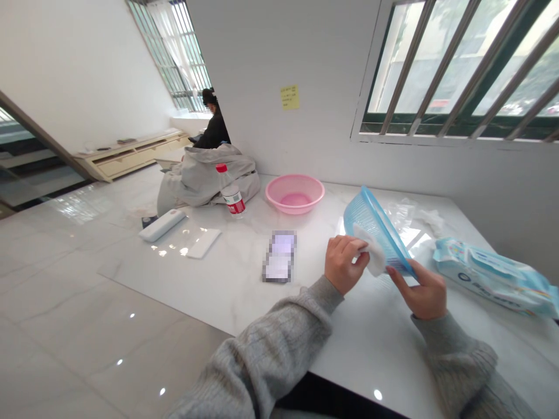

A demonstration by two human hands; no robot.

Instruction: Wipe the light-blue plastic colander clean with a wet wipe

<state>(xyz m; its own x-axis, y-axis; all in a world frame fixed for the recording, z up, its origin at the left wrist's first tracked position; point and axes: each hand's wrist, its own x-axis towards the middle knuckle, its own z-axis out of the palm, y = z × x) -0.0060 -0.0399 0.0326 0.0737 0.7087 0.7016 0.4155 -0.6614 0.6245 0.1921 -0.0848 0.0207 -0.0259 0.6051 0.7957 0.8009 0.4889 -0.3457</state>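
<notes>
Left grip (pixel 345 266) pinching wipe (pixel 375 260), right grip (pixel 423 292) pinching tilted blue basket (pixel 358 213), pink basin (pixel 295 209) beyond

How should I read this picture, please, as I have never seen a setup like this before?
There is no machine here: a camera worn on a person's head looks forward and down at their own bare hands. The left hand pinches a white wipe against the outside of a blue basket, which the right hand holds tilted by its lower edge. On the white table lie a phone with its screen blurred and, to the right, a packet of wipes. Farther back stand a pink basin and a red-capped bottle, beside some bunched grey fabric.
</notes>
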